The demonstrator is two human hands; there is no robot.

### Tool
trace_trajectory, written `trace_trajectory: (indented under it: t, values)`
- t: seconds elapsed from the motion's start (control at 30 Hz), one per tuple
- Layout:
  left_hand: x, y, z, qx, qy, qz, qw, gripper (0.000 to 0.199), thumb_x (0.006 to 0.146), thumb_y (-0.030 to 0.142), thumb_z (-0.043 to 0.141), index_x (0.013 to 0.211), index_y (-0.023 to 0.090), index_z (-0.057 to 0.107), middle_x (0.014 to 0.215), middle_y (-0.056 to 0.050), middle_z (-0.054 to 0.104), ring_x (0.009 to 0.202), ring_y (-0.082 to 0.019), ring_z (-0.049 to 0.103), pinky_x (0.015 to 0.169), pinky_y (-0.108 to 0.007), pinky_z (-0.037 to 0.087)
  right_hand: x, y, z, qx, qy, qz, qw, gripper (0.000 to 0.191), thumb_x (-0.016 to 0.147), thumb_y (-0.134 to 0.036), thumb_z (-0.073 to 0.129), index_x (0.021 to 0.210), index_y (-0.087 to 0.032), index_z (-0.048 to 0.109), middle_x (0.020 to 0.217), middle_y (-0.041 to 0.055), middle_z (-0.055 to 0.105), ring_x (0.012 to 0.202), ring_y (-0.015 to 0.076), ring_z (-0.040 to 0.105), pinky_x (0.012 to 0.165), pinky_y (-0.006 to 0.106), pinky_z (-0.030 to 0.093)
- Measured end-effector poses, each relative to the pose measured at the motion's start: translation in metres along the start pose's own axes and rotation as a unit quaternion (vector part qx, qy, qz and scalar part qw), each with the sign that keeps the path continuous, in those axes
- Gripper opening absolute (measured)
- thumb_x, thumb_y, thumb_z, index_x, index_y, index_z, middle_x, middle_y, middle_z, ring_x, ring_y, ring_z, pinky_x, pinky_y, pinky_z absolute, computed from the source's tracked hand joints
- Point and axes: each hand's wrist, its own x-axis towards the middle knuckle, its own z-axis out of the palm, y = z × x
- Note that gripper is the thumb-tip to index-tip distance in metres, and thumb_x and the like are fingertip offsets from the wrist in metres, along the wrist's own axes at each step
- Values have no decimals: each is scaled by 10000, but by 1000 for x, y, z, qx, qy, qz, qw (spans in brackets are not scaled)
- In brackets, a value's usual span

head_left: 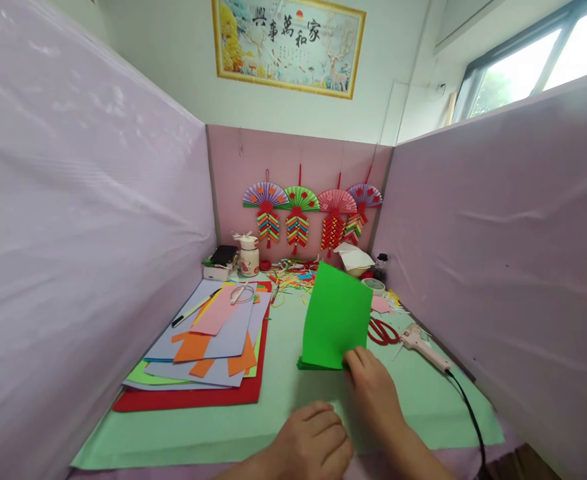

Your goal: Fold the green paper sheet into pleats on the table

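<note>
A bright green sheet of paper [337, 317] is raised at a slant over the table, with folded layers of green showing along its lower edge. My right hand [373, 387] pinches its lower right corner between thumb and fingers. Nearer to me, my left hand [318, 441] is low over the table's front edge, apart from the paper. Its fingers are curled in, and their inner side is hidden. Just right of the sheet lie red-handled scissors [383, 331], their blades partly hidden.
A stack of coloured paper [208, 353] with a pen [196, 308] on top lies at left. At right is a glue gun [423, 347] with a black cable. Paper scraps, a bottle [249, 257] and a tape roll [373, 287] sit at the back, below hanging paper fans [301, 199].
</note>
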Motion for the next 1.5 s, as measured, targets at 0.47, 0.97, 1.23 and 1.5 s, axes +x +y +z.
trace_trajectory:
  t: [0.47,0.97,1.23,1.5]
  values:
    - [14,-30,15,59,-316,-236,917,159,886,82,465,955,132,600,907,-81,633,844,-234,598,728,-366,504,-22,-2,21,64,-66,-47,995,143,875,-104,536,798,-186,624,812,34,560,803,174,473,712,284,322]
    - [14,-37,8,68,-301,-286,907,189,924,113,412,904,145,596,888,-83,582,846,-227,542,717,-352,442,-7,-9,22,54,-102,-105,988,123,882,-147,549,807,-203,628,803,22,586,784,171,504,683,290,322]
    - [11,-44,3,69,-317,-332,886,169,921,151,446,902,158,614,910,-79,599,875,-221,547,729,-329,427,-3,2,25,50,-144,-104,983,80,866,-166,575,806,-199,617,818,27,603,786,185,531,675,294,335]
    - [16,-57,-8,-21,-294,-401,867,168,880,184,498,810,173,650,844,-64,614,852,-199,573,703,-286,387,8,20,6,156,-224,-31,961,148,868,-181,513,750,-202,599,763,14,608,755,158,549,663,256,348]
